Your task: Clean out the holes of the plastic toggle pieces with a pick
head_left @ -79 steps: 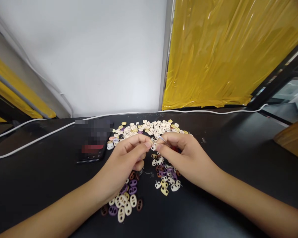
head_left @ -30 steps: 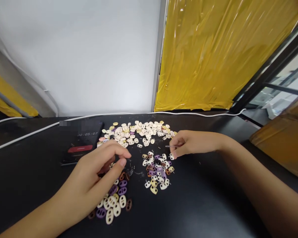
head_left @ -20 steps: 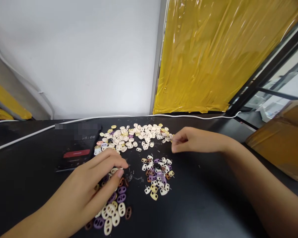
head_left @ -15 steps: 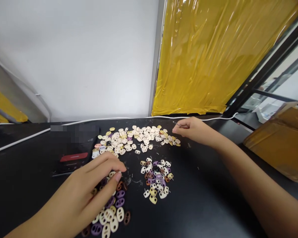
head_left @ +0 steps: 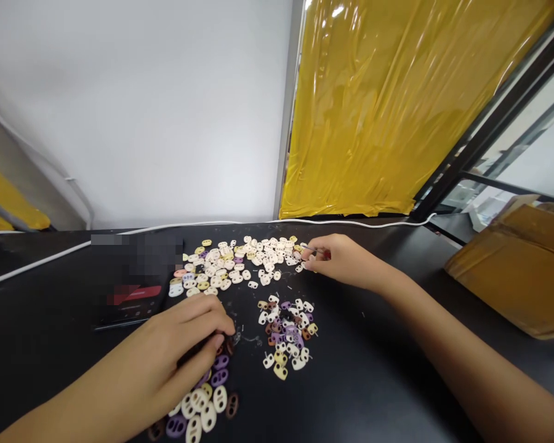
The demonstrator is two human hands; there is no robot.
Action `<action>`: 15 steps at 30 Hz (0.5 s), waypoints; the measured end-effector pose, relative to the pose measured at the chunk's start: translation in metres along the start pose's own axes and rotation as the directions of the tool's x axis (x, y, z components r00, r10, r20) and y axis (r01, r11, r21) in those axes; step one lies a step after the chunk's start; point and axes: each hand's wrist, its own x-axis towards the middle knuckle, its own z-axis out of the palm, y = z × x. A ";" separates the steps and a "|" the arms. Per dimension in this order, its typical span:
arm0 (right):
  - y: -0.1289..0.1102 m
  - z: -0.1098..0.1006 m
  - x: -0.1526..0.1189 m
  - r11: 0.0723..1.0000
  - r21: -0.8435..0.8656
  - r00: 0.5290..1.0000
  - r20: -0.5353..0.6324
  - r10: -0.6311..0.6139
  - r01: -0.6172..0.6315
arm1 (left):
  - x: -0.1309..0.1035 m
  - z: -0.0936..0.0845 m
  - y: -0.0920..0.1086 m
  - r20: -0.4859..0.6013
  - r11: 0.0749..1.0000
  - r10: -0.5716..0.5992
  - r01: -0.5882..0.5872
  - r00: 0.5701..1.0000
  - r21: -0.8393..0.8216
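Observation:
My left hand [head_left: 175,344] reaches over a near pile of oval two-hole plastic pieces [head_left: 207,417], coloured cream, purple and brown. Its thumb and index fingertip are bent close together at dark brown pieces; what lies between them is hidden. My right hand [head_left: 335,261] pinches a thin metal stick-like tool [head_left: 317,250], its tip at the right end of a wide heap of cream two-hole pieces [head_left: 268,251]. Between the hands lies a smaller mixed pile of white, purple, brown and yellow two-hole pieces [head_left: 286,335], some with thin pins sticking out.
A dark phone-like device [head_left: 138,307] with a lit red patch lies left of the heap. A white cable [head_left: 231,222] runs along the table's back edge below a white panel and yellow film [head_left: 351,123]. A cardboard box [head_left: 512,271] stands at right.
My right hand has moved left and slightly nearer, bringing the metal tool to the cream heap. My left hand has lowered a little onto the brown pieces.

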 end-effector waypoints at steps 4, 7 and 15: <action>0.002 0.001 -0.002 0.999 0.005 0.997 0.068 -0.041 0.041 | 0.000 -0.001 0.000 0.054 0.999 0.036 -0.037 0.998 0.018; 0.002 -0.001 -0.003 0.999 -0.004 0.998 0.061 -0.031 0.032 | -0.001 -0.003 0.001 0.027 0.998 0.049 -0.050 0.998 0.037; -0.010 0.028 0.003 0.995 -0.088 0.993 -0.105 -0.051 0.042 | 0.001 -0.005 -0.011 -0.201 0.994 -0.013 0.035 0.980 0.106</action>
